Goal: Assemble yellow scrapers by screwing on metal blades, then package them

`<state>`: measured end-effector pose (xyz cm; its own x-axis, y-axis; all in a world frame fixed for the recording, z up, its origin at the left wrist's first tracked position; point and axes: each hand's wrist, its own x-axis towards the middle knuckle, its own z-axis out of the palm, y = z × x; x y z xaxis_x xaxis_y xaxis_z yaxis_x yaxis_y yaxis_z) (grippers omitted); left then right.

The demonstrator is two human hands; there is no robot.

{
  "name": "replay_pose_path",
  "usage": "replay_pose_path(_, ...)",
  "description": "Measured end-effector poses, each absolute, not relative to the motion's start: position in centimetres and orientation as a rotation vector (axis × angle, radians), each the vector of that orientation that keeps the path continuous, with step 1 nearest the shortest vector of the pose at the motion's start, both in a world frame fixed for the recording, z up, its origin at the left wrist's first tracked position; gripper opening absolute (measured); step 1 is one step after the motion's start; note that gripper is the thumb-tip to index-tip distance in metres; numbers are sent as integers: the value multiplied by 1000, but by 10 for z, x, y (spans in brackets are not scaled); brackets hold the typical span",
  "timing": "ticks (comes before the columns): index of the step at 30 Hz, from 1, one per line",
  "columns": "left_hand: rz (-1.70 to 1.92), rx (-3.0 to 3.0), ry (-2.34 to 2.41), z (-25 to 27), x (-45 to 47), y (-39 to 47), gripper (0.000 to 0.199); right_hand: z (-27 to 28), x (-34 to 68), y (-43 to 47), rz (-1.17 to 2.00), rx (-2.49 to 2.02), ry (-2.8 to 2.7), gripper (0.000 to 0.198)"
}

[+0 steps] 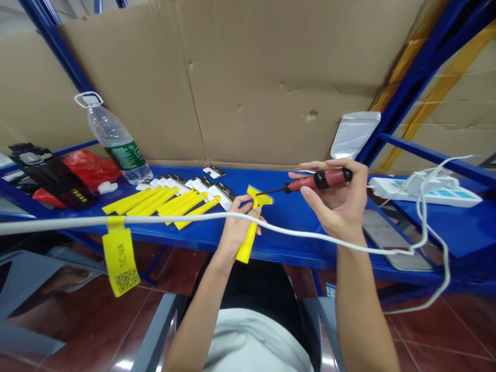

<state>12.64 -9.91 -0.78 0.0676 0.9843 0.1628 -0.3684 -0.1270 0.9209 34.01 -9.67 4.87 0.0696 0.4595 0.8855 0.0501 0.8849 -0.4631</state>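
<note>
My left hand (240,222) is closed around a yellow scraper (248,240), its wide head up and its handle slanting down past the bench edge. In my right hand (341,206) is a screwdriver (306,183) with a red and black handle, held between thumb and fingers. Its thin dark shaft points left, and the tip meets the scraper's head; whether it sits in a screw is too small to tell. Several more yellow scrapers (166,204) lie in a row left of my left hand, with black and white cards (205,186) behind them.
A white cable (302,233) crosses the view in front of my forearms, carrying a yellow tag (121,261). On the blue bench (287,217) stand a water bottle (120,139) and a black bottle (54,178) at left; a power strip (426,191) and a phone (395,240) are at right. Cardboard (271,77) backs it.
</note>
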Motion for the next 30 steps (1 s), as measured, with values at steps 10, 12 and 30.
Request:
replay_pose_path(10,1415,1038,870,2,128,-102,67,47,339,-97,282,-442,-1500,59)
replay_pose_path(12,1424,1034,856,4,127,-104,65,49,339,-100,352,-406,-1520,58)
replay_pose_path(30,1480,1020,818,4,124,-107,64,47,332,-92,277,-432,-1435,62)
